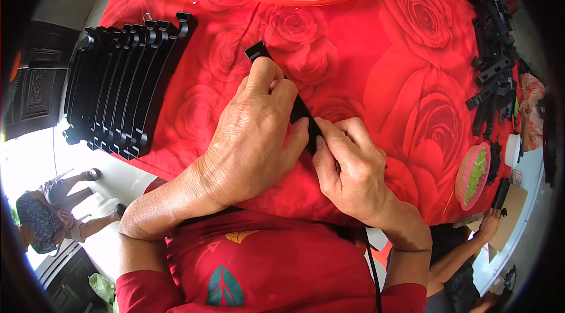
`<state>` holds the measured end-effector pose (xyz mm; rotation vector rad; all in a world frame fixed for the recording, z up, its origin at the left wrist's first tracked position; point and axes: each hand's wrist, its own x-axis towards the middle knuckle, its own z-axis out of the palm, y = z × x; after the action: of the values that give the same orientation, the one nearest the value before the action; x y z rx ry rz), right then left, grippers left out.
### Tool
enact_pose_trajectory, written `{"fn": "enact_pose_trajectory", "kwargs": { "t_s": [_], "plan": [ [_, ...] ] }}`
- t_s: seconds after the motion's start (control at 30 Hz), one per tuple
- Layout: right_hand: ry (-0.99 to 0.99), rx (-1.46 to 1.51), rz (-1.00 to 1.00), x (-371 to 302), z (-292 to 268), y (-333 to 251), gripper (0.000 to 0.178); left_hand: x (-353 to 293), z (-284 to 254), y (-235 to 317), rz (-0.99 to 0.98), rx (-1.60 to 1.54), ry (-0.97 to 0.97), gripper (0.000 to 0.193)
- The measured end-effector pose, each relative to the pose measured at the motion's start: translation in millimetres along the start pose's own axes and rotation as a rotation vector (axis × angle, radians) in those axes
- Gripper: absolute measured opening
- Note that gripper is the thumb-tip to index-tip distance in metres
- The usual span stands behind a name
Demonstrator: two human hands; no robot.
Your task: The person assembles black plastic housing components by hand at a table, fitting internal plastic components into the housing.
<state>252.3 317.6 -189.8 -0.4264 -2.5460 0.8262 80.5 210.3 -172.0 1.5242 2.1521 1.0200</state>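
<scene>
A long, narrow black plastic strip (301, 110) slants across in front of me, with a squared, hooked end at the far left. My left hand (252, 122) is closed over its far part, fingers curled and pressed on it. Lower down, my right hand (351, 166) pinches the near part between thumb and forefinger. Both palms hide much of the strip, and its near end is mostly covered. To the left, several similar black curved strips (126, 86) lie side by side in a neat row.
A red tablecloth with roses (412, 101) covers the table. At the back stands a red basin (282, 1) of small black and yellowish parts. Black pieces (494, 77) pile along the right edge, near a pink basket (474, 175). Another person's hand (488, 225) is at the lower right.
</scene>
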Motion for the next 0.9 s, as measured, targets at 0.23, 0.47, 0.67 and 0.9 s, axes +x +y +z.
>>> {"fn": "enact_pose_trajectory", "kwargs": {
  "t_s": [0.23, 0.47, 0.67, 0.9],
  "plan": [
    [0.006, -0.003, -0.018, 1, 2, 0, 0.033, 1, 0, -5, 0.033, 0.004, 0.004, 0.028],
    [-0.042, 0.010, -0.060, 10, -18, 13, 0.029, -2, -36, 8, 0.011, 0.054, -0.100, 0.033],
    [-0.077, -0.107, -0.197, 26, -36, 23, 0.025, 3, -36, -8, 0.365, 0.279, -0.057, 0.047],
    [0.168, -0.270, -0.159, 32, -45, 47, 0.049, -8, -21, -2, 0.052, 0.023, -0.294, 0.050]
  ]
}}
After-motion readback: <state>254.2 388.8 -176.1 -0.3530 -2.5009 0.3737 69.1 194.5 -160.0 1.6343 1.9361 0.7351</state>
